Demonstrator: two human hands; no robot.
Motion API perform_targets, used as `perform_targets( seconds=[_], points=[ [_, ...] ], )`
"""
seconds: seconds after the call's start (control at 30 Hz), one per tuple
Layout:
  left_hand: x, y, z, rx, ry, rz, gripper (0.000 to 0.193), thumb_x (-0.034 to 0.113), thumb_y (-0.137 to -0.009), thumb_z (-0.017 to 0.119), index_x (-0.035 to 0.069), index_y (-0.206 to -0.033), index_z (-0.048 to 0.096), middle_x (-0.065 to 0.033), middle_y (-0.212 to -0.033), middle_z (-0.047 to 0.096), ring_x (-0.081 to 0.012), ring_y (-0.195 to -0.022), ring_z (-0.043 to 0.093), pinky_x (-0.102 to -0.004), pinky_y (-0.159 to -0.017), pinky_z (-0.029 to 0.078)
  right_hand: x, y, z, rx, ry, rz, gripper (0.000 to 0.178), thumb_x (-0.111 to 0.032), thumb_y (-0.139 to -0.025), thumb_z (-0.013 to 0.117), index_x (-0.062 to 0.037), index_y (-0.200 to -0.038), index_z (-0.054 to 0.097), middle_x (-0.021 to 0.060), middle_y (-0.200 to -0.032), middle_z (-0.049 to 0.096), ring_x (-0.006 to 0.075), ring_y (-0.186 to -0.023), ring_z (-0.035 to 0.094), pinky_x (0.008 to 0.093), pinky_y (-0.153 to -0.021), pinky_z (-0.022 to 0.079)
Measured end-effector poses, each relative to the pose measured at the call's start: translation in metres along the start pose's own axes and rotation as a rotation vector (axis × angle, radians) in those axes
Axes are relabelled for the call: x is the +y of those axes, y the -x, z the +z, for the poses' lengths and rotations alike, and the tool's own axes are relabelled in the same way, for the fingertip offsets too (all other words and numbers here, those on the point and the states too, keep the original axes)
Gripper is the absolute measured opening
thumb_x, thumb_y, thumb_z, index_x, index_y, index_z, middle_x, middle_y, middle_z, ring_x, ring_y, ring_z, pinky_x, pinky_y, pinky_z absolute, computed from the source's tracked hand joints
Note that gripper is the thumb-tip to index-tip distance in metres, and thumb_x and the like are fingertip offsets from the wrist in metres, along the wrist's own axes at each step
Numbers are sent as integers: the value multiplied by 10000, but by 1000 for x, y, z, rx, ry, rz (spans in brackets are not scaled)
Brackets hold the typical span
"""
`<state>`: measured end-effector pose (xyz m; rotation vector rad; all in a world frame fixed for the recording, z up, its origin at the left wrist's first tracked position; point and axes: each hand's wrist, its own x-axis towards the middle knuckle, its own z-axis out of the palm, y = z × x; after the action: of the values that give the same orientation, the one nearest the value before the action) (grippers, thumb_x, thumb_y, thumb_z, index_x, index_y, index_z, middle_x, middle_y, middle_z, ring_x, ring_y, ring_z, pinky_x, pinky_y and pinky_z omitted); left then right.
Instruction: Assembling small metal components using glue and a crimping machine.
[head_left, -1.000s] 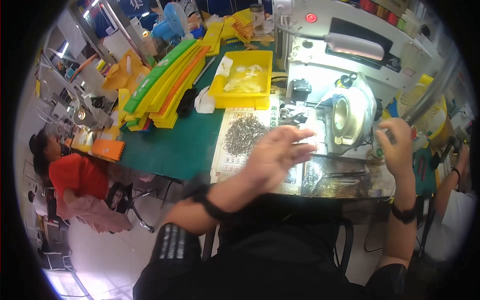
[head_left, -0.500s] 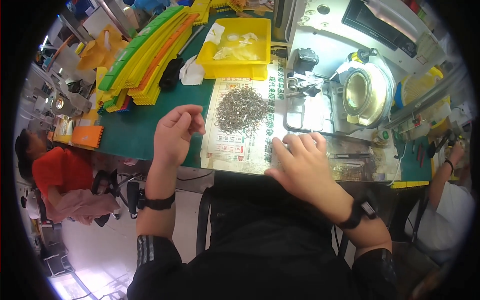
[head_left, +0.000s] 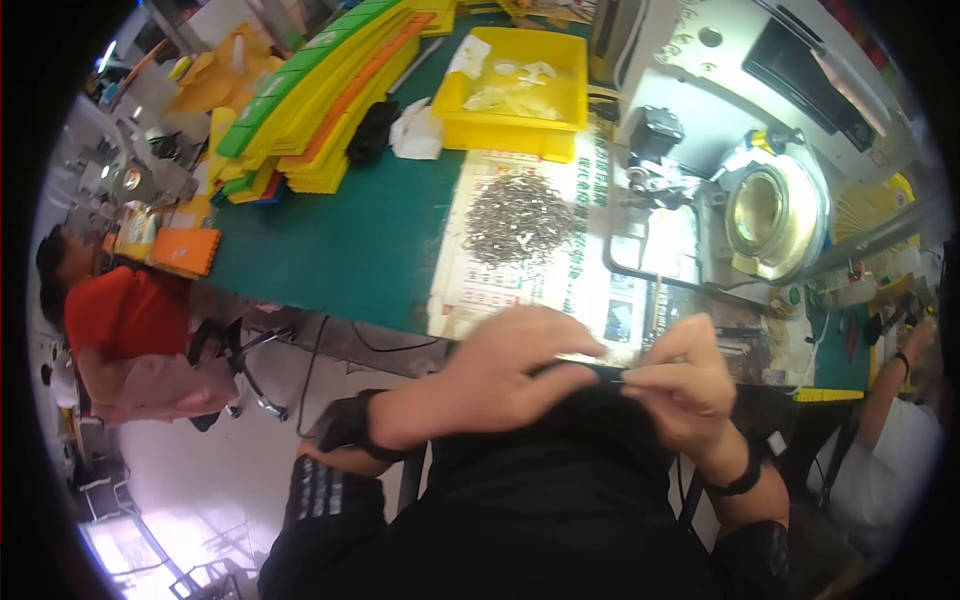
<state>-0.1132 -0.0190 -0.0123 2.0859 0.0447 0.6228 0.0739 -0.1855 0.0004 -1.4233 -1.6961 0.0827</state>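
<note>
Both of my hands are close together at the table's near edge, in front of my body. My left hand is slightly blurred, its fingers stretched to the right and its thumb apart from them; I see nothing held in it. Beside it, my right hand is closed in a pinch, the fingertips pointing at my left hand. What the pinch holds is too small to make out. A thin, slender rod shows just above the right fingers; whether they touch it, I cannot tell. Beyond my hands lies a pile of small metal pieces on a printed sheet.
A yellow bin with whitish scraps stands behind the pile. Stacked yellow, green and orange strips lie at the far left. A lit machine with a round bowl fills the right. People sit at both sides, one in an orange top.
My left hand has come right and nearer to my body. The right hand, spread before, has moved right and closed into a pinch. The whole view has shifted a little.
</note>
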Motion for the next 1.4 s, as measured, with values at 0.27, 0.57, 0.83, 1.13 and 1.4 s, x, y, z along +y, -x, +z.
perform_targets(
  seconds=[0.27,0.57,0.83,1.13,1.4],
  points=[
    [9,-23,33,-173,647,-192,159,127,-937,722,4,-1038,712,-72,-975,721,-127,-909,666,-284,-813,513,4,0,-10,78,-754,270,187,-18,-718,862,-46,-885,781,41,-885,619,160,-844,537,292,-746,420],
    [16,-39,43,-52,580,-241,180,96,-831,831,31,-962,727,-64,-926,704,-111,-873,646,-279,-793,508,17,11,0,178,-1129,450,286,59,-690,830,-6,-942,710,68,-935,600,167,-887,576,282,-800,467],
    [13,-49,35,52,406,85,200,9,-751,866,38,-882,717,-65,-903,661,-151,-835,622,-277,-746,484,18,17,0,68,-1337,673,179,-20,-878,749,-16,-1012,631,42,-1005,626,105,-916,581,258,-807,470],
    [10,-63,31,109,340,73,165,-16,-768,844,31,-857,713,-71,-888,663,-133,-782,603,-259,-693,463,21,-8,-4,252,-434,183,69,-47,-973,627,19,-959,611,69,-913,607,111,-803,550,269,-736,456],
    [-6,-109,1,405,-88,24,117,40,-899,740,-31,-991,728,-106,-1022,707,-150,-923,638,-258,-804,503,73,-71,30,708,-255,346,85,-63,-987,574,17,-958,577,85,-854,559,158,-752,539,320,-660,463]
  ],
)
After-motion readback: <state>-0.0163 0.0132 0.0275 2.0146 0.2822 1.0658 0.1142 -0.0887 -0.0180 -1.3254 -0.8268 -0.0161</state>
